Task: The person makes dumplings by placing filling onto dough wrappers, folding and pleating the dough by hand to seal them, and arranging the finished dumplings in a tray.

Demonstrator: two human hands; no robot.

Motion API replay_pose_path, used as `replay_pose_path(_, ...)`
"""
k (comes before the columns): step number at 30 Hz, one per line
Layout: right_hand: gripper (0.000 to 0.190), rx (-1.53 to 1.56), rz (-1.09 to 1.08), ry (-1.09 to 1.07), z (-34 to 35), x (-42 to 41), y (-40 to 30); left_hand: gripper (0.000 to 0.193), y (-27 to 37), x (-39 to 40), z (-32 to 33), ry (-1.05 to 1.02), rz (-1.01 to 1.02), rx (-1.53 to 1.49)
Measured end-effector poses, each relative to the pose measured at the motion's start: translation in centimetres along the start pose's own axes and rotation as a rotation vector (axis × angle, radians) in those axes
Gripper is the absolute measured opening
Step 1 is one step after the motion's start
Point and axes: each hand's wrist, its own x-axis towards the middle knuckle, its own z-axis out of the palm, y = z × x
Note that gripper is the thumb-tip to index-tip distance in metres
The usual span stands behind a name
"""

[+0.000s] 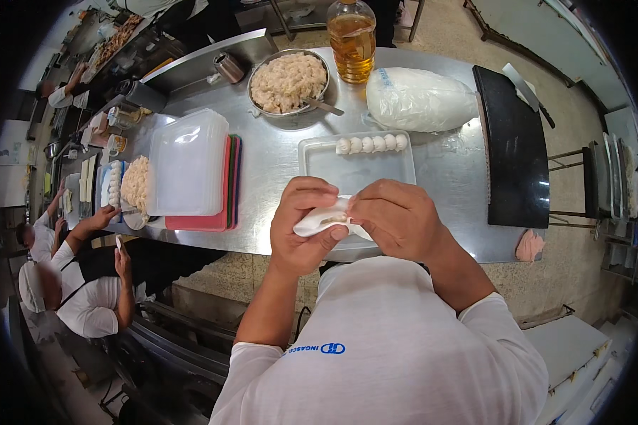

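Between my two hands is a round white dough wrapper (pixel 319 217), folded around a little pale filling. My left hand (pixel 302 223) cradles it from the left, thumb along its lower edge. With bent fingertips my right hand (pixel 399 215) pinches the wrapper's right side. Both hands are above the near edge of a translucent plastic tray (pixel 356 169). A row of several white dumplings (pixel 372 144) sits along the tray's far side. Farther back, a metal bowl (pixel 323 93) is heaped with pale minced filling (pixel 288 79), and a flat metal spatula (pixel 325 107) sticks out of it.
A plastic bag of white material (pixel 422 100) lies behind the tray, beside a bottle of yellow oil (pixel 352 45). On the right are a black board (pixel 513 159) and a knife (pixel 526 90). Stacked lids (pixel 189 164) stand left; a co-worker (pixel 93 287) works beyond them.
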Motion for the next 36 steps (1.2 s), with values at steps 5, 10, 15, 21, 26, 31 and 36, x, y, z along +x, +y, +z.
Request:
replay_pose_path(5,0.021,0.005,0.011,0.092,0.2,0.6,-0.4,0.032,0.1,0.2,-0.5,-0.087,-0.002,0.074)
replay_pose_path(10,0.024,0.015,0.029,0.033,-0.1,0.2,0.2,0.029,-0.1,0.6,-0.6,-0.131,0.033,0.157)
replay_pose_path(15,0.019,-0.007,-0.019,0.079,-0.3,0.5,0.2,0.03,-0.3,0.3,-0.5,-0.104,0.02,0.071)
replay_pose_path(21,0.02,-0.021,-0.006,-0.023,-0.3,0.5,0.3,0.03,-0.3,0.3,0.3,0.034,-0.001,-0.062)
replay_pose_path(26,0.021,-0.018,0.015,0.098,0.0,1.1,-0.3,0.028,-0.2,0.1,-0.2,-0.078,-0.054,-0.004)
replay_pose_path(31,0.024,-0.01,0.036,0.033,-0.1,0.4,0.5,0.028,-0.4,0.0,-0.3,-0.096,-0.034,0.122)
replay_pose_path(36,0.021,0.011,0.039,0.077,-0.1,0.8,0.1,0.025,-0.6,-0.1,0.0,-0.034,0.023,0.166)
